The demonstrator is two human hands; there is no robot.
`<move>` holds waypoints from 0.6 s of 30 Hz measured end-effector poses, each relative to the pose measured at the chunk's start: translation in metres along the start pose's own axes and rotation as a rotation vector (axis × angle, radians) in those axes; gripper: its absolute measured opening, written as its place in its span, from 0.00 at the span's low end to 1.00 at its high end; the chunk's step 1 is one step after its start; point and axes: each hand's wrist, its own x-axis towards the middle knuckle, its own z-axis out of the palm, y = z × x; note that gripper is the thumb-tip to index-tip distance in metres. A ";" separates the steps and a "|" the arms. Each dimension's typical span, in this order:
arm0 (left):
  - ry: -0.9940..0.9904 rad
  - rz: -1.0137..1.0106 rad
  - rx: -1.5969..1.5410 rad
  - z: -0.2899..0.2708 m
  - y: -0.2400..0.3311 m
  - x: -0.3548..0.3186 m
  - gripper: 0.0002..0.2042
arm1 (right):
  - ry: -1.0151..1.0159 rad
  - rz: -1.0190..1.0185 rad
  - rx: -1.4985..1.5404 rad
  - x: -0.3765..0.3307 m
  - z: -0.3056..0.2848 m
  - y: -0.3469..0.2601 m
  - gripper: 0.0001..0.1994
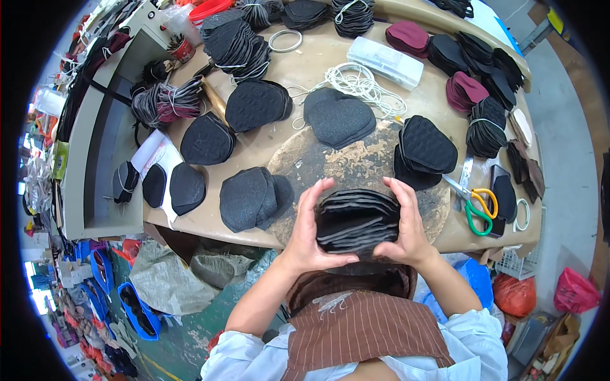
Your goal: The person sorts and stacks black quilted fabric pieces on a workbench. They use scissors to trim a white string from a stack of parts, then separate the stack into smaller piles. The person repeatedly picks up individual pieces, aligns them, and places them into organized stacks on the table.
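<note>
Between my two hands is a stack of black fabric pieces point(358, 222), its layered edges facing up and parted in the middle. My left hand point(309, 232) presses on its left side, thumb along the near edge. On the opposite side my right hand point(406, 225) cups it the same way, fingers pointing away from me. Under the stack lies a round, worn board point(356, 162). Beyond it sits a dark grey pile of rounded pieces point(340, 117). Black padded pieces point(427, 149) rest at the board's right, and a grey-black pile point(249, 198) overlaps its left edge.
Scissors point(473, 206) with green and yellow handles lie at the right, beside a phone point(502, 197). White cord point(362, 86) and a clear plastic box point(386, 62) are farther back. Tied black bundles point(238, 47) and maroon pieces point(408, 38) line the table's far side. A grey metal cabinet point(105, 152) stands left.
</note>
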 end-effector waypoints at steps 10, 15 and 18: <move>0.153 -0.071 -0.341 -0.001 0.001 -0.016 0.55 | 0.136 0.154 0.617 0.002 0.035 -0.017 0.47; 0.189 -0.133 -0.038 -0.011 0.010 -0.022 0.26 | 0.047 0.002 0.296 0.009 0.025 -0.016 0.52; 0.233 -0.199 0.147 -0.021 0.033 -0.016 0.09 | -0.031 -0.101 0.226 0.011 0.014 -0.013 0.57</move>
